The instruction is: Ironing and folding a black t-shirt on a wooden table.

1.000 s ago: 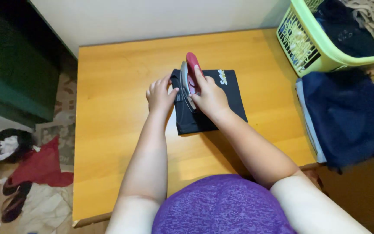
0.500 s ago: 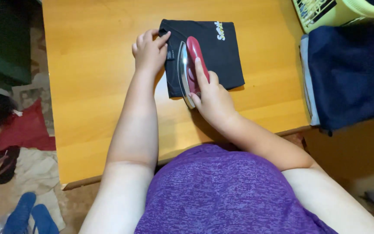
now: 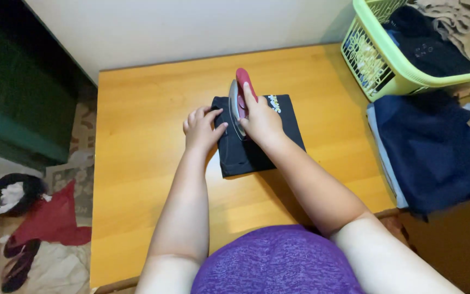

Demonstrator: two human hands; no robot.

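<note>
While the right hand point(image 3: 260, 121) closes around the red handle of a clothes iron point(image 3: 240, 100) standing on its edge on a folded black shirt point(image 3: 257, 147), the left hand point(image 3: 202, 129) lies flat, fingers loosely spread, on the shirt's left edge; the shirt sits mid-table on the wooden table point(image 3: 142, 136), with a green laundry basket point(image 3: 376, 60) at the far right
</note>
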